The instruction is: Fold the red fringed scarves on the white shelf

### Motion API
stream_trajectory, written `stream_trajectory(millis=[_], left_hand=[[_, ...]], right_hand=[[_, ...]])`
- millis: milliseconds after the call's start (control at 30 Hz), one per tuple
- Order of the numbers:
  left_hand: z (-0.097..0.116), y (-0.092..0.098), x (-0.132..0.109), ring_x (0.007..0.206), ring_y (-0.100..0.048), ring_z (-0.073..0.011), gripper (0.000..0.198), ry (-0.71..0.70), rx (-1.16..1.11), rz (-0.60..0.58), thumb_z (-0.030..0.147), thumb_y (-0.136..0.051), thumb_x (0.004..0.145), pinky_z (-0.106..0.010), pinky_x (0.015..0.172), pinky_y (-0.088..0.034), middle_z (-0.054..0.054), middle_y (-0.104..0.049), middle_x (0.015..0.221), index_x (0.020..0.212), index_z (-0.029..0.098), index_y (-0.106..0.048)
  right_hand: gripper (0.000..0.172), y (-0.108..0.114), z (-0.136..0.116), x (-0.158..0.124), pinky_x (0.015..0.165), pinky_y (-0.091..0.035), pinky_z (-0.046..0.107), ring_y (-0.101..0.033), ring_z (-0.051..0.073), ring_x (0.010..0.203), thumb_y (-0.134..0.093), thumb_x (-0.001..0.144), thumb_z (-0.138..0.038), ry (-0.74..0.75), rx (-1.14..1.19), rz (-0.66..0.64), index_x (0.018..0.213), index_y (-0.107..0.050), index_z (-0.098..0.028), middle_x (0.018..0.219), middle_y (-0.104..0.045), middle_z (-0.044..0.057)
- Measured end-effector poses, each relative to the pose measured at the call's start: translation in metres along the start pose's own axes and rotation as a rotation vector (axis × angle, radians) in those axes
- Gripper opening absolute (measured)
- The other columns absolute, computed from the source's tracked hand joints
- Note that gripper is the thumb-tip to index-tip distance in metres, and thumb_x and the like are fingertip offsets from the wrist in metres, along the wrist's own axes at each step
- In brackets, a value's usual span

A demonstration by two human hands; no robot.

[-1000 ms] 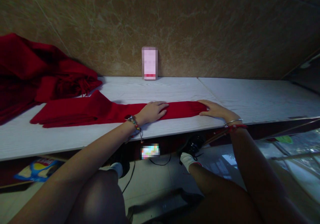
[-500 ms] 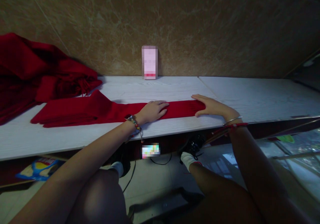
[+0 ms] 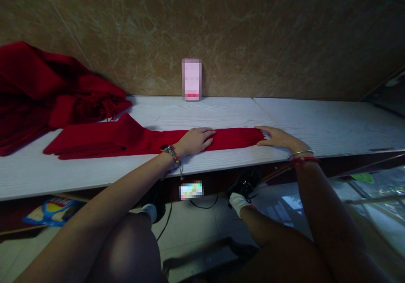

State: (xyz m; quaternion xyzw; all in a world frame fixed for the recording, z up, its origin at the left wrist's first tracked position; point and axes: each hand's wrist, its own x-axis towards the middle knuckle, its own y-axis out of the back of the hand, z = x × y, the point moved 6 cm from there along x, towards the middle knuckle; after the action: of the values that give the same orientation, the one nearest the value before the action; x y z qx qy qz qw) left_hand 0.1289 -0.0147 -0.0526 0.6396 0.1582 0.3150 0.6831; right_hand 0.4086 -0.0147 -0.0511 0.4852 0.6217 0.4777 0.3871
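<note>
A red cloth strip [image 3: 232,138] lies along the white wood-grain tabletop [image 3: 221,112], with a fringed end at the right and a thicker folded part at the left. My left hand [image 3: 196,141] rests flat on its middle, fingers spread, holding nothing. At the fringed end is my right hand [image 3: 274,138], open, with thumb and fingers apart on either side of the fringe. A heap of more red cloth [image 3: 53,89] with tassels lies at the far left of the table.
A blurred pink upright object [image 3: 191,79] leans on the brown wall behind the table. Below the front edge are a blue packet [image 3: 55,210], a lit blurred screen [image 3: 190,190], a black shoe [image 3: 247,184] and my legs.
My right hand has slid a little to the right, off the cloth strip toward its end, and the fringe now shows. My left hand has stayed at about the same place on the cloth.
</note>
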Motion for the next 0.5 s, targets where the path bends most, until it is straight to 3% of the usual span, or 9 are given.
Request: stream_trajectory(millis=[133, 267, 400, 500], left_hand=[[-0.001, 0.0, 0.0, 0.119, -0.052, -0.0211, 0.043, 0.002, 0.003, 0.007, 0.032, -0.033, 0.095, -0.035, 0.1, -0.04, -0.011, -0.051, 0.135, 0.13, 0.014, -0.049], [-0.001, -0.001, 0.0, 0.118, -0.052, -0.0208, 0.043, -0.009, 0.003, 0.021, 0.034, -0.032, 0.095, -0.036, 0.099, -0.041, -0.011, -0.051, 0.135, 0.129, 0.015, -0.049], [-0.001, -0.001, -0.001, 0.119, -0.051, -0.0217, 0.045, -0.013, -0.007, 0.013, 0.034, -0.03, 0.095, -0.036, 0.099, -0.04, -0.012, -0.051, 0.135, 0.13, 0.013, -0.049], [-0.001, -0.001, -0.001, 0.119, -0.051, -0.022, 0.046, -0.006, -0.005, 0.002, 0.034, -0.03, 0.095, -0.036, 0.1, -0.04, -0.012, -0.051, 0.135, 0.131, 0.012, -0.048]], right_hand=[[0.073, 0.01, 0.01, -0.007, 0.105, -0.036, 0.05, -0.048, 0.033, 0.123, -0.067, 0.065, -0.046, -0.063, -0.036, 0.034, 0.132, -0.051, -0.02, 0.135, -0.053, 0.01], [0.082, 0.02, -0.015, -0.003, 0.109, -0.03, 0.051, -0.04, 0.033, 0.13, -0.07, 0.064, -0.046, 0.023, -0.042, 0.086, 0.138, -0.044, -0.023, 0.142, -0.045, 0.008], [0.092, 0.007, -0.049, 0.013, 0.109, -0.029, 0.051, -0.03, 0.032, 0.135, -0.074, 0.06, -0.045, 0.146, -0.028, -0.005, 0.142, -0.037, -0.025, 0.147, -0.038, 0.007], [0.09, -0.006, -0.055, 0.019, 0.107, -0.032, 0.052, -0.036, 0.033, 0.132, -0.074, 0.061, -0.044, 0.157, -0.019, -0.09, 0.141, -0.037, -0.028, 0.144, -0.043, 0.007]])
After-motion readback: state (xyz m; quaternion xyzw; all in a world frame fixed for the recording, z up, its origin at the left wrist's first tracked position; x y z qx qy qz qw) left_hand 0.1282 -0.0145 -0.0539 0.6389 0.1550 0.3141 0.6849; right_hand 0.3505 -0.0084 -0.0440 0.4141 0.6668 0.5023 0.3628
